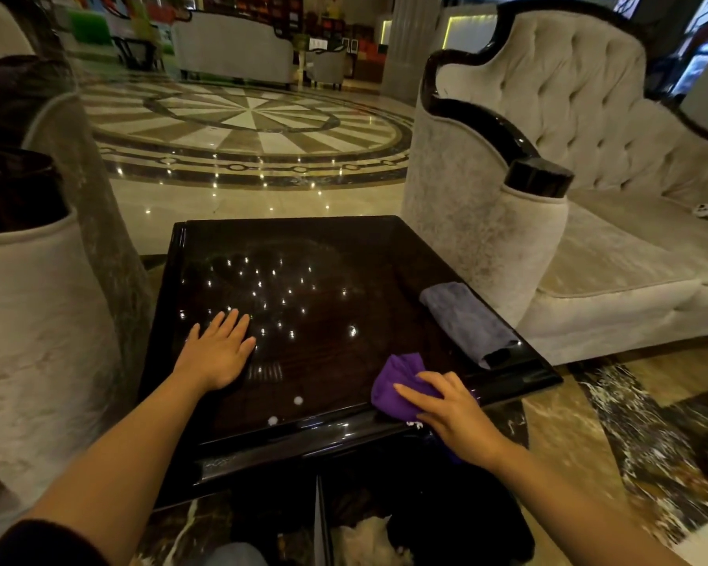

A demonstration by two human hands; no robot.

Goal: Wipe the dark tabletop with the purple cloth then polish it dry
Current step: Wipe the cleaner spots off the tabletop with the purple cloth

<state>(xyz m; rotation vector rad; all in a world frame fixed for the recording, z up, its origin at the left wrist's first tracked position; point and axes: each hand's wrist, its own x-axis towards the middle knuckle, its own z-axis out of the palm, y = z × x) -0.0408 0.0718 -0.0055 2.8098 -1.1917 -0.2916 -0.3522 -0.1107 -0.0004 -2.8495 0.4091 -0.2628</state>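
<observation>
A square dark glossy tabletop [328, 279] fills the middle of the view, with ceiling lights reflected in it. My right hand [454, 414] presses a bunched purple cloth [401, 386] onto the near right corner of the table, fingers spread over it. Part of the cloth hangs over the near edge under my wrist. My left hand [217, 353] lies flat on the left side of the tabletop, fingers apart and holding nothing. Two small white spots [298, 400] sit near the front edge between my hands.
A folded grey cloth [471, 320] lies along the table's right edge. A pale tufted sofa [589, 157] stands close on the right and a pale armchair [37, 320] on the left. Polished marble floor stretches beyond the far edge.
</observation>
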